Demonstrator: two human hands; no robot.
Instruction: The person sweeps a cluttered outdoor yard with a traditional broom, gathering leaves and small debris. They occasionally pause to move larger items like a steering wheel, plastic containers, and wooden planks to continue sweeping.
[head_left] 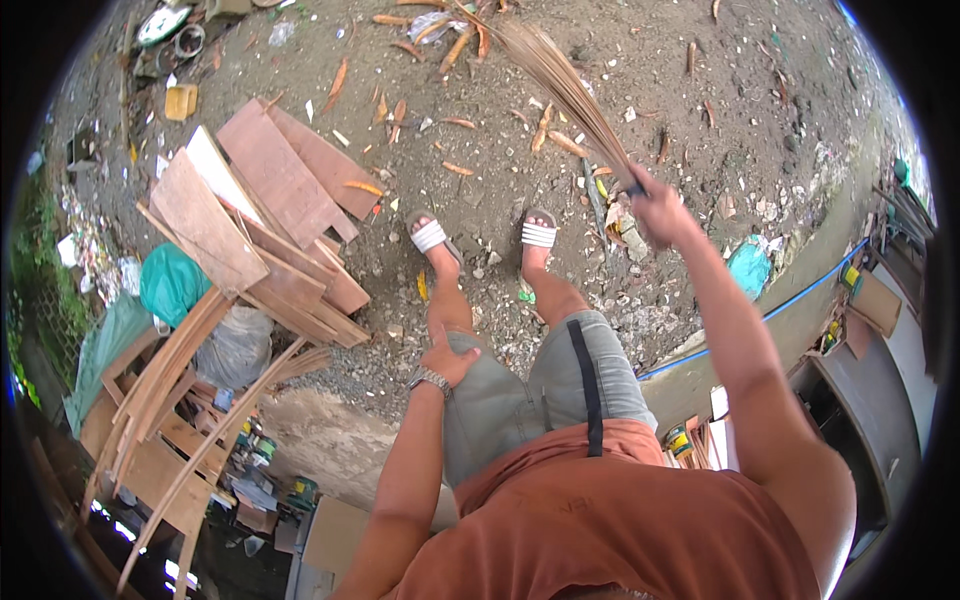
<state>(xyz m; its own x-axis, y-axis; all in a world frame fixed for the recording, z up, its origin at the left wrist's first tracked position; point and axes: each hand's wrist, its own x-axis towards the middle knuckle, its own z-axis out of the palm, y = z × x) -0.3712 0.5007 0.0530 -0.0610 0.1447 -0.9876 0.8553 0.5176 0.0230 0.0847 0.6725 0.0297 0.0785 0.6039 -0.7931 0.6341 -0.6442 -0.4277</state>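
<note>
My right hand (662, 210) is closed around the bound end of a stick broom (570, 95). The broom's thin brown bristles reach away toward the far middle, over the dirt. My left hand (452, 362), with a watch on its wrist, lies against my left thigh with the thumb spread apart; it holds nothing. Long curved brown seed pods (457, 48) are scattered around the broom's far end. Beneath my right hand lie dry leaves and litter (627, 235) on the soil.
Plywood pieces (285, 170) are piled at my left, near a green plastic bag (172, 283), a grey sack (235, 347) and bent wooden strips (190, 345). A blue hose (790, 303) runs along a low concrete edge at right. A teal plastic bag (748, 266) lies beside it.
</note>
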